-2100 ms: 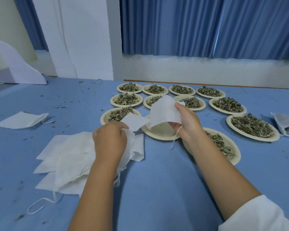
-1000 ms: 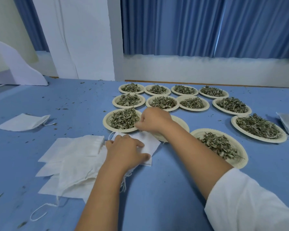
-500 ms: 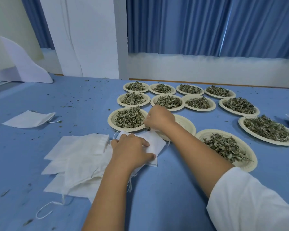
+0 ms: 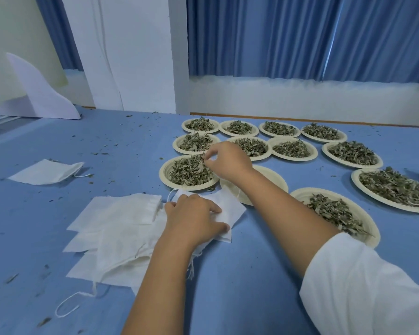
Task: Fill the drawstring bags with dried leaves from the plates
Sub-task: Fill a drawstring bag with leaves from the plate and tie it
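Observation:
A white drawstring bag [image 4: 230, 206] lies flat on the blue table, just in front of the plates. My left hand [image 4: 196, 218] rests on it with fingers spread, holding it down. My right hand [image 4: 225, 160] reaches over the nearest left plate [image 4: 169, 182] and pinches a few dried leaves [image 4: 189, 171] at the heap's far edge. An empty plate [image 4: 275, 177] lies under my right forearm. Several more plates heaped with leaves fill the table behind and to the right.
A loose pile of empty white bags [image 4: 114, 233] with trailing strings lies left of my left hand. One more bag [image 4: 46, 171] lies apart at far left. Leaf crumbs are scattered on the table. A white wall and blue curtains stand behind.
My right hand let go of the bag, which now lies on the table under my left hand, and moved onto the nearest leaf plate and pinched leaves.

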`<state>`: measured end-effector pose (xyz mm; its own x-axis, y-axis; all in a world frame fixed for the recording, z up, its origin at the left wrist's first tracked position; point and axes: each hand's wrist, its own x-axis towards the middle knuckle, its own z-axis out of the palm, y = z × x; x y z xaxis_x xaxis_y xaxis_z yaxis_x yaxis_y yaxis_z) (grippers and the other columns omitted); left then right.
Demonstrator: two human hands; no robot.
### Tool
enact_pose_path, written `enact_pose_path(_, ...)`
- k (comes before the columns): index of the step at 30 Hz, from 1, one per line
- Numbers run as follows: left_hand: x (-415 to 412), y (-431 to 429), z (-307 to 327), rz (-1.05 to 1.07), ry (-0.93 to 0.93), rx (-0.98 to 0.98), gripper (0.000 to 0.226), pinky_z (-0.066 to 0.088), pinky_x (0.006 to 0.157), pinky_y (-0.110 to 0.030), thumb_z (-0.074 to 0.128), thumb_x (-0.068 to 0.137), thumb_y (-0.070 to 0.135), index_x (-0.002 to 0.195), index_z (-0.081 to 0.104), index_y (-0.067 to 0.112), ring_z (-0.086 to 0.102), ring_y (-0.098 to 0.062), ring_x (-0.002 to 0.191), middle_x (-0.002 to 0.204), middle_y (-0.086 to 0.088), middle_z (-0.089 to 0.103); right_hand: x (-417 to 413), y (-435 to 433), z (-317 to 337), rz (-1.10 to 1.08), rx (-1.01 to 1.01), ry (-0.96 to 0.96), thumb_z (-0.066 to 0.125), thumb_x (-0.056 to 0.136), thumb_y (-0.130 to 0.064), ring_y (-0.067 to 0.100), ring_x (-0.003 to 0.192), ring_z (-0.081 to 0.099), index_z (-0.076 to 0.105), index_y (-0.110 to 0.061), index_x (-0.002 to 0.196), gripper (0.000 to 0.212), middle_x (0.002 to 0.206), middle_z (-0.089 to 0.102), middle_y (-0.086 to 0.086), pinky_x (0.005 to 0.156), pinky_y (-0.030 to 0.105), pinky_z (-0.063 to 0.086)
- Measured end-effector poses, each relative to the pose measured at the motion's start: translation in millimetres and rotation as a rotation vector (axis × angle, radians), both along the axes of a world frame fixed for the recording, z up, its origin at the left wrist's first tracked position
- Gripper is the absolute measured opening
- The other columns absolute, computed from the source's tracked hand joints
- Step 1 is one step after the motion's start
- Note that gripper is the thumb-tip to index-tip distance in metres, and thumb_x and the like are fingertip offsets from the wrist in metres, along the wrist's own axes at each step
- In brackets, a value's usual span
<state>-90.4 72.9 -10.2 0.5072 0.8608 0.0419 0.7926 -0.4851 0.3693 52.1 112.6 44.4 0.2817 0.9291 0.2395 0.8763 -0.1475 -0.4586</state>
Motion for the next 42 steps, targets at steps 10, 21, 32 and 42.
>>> enact_pose_path(10,3,0,-2,0.001,0.017,0.001,0.047,0.028,0.095,-0.038,0.067,0.072,0.062,0.117,0.063,0.048,0.044,-0.016,0.119,0.119,0.011,0.06,-5,-12,-28,-0.121,-0.33,-0.269,0.072,0.08,-0.037,0.013,0.056,0.046,0.047,-0.019,0.065,0.034,0.066,0.051,-0.004,0.048,0.022,0.03)
enact_pose_path(21,5,1,-4,-0.002,0.034,0.018,0.045,0.026,0.089,-0.037,0.064,0.073,0.063,0.116,0.063,0.05,0.044,-0.017,0.117,0.117,0.011,0.061,-9,-14,-45,-0.204,-0.193,-0.138,0.068,0.082,-0.03,0.023,0.065,0.051,0.045,-0.019,0.061,0.033,0.06,0.045,-0.003,0.046,0.022,0.024)
enact_pose_path(32,4,0,-3,0.005,0.022,0.012,0.047,0.026,0.091,-0.037,0.067,0.072,0.061,0.117,0.064,0.047,0.043,-0.017,0.121,0.12,0.01,0.061,0,-24,-26,-0.17,-0.263,-0.11,0.07,0.082,-0.028,0.024,0.066,0.048,0.046,-0.019,0.068,0.029,0.064,0.044,-0.003,0.05,0.023,0.032)
enact_pose_path(42,2,3,0,0.042,-0.014,0.042,0.045,0.028,0.094,-0.04,0.07,0.073,0.058,0.116,0.064,0.046,0.045,-0.017,0.119,0.115,0.01,0.06,-5,-12,-3,-0.093,-0.052,0.056,0.06,0.094,-0.033,0.022,0.056,0.05,0.075,-0.004,0.098,0.033,0.068,0.062,0.009,0.056,0.028,0.041)
